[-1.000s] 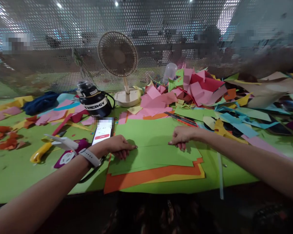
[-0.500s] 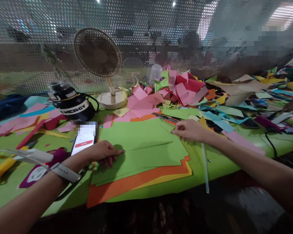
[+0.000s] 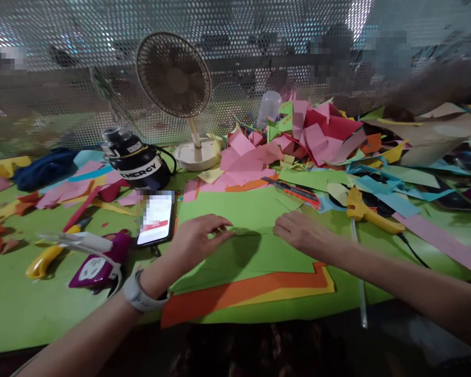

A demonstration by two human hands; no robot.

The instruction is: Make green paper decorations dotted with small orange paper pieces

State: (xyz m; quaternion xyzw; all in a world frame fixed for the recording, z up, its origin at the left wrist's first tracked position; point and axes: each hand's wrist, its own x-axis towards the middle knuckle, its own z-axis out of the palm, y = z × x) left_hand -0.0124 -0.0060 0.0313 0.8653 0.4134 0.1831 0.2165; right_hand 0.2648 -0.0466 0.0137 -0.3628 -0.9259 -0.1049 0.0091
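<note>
Green paper (image 3: 243, 256) lies on top of a stack, with a dark slit or raised edge running across it between my hands. My left hand (image 3: 198, 238), with a watch on the wrist, is over the paper's left part. Its thumb and fingers are apart close to that line, casting a shadow. At the line's right end my right hand (image 3: 298, 230) has its fingers bent together on the paper; the fingertips are partly hidden. Orange paper (image 3: 220, 297) and yellow paper (image 3: 294, 293) stick out below. A utility knife (image 3: 292, 192) rests just beyond my right hand.
A phone (image 3: 156, 220), a purple glue gun (image 3: 102, 262) and a black bottle (image 3: 141, 165) are at the left. Behind the stack stand a fan (image 3: 175, 78) and a heap of paper scraps (image 3: 314, 131). A yellow glue gun (image 3: 372, 212) with a glue stick lies at the right.
My left hand has lifted its pointing finger and moved right along the line, its fingers spreading. My right hand has come down onto the paper by the line's end. The view has shifted left.
</note>
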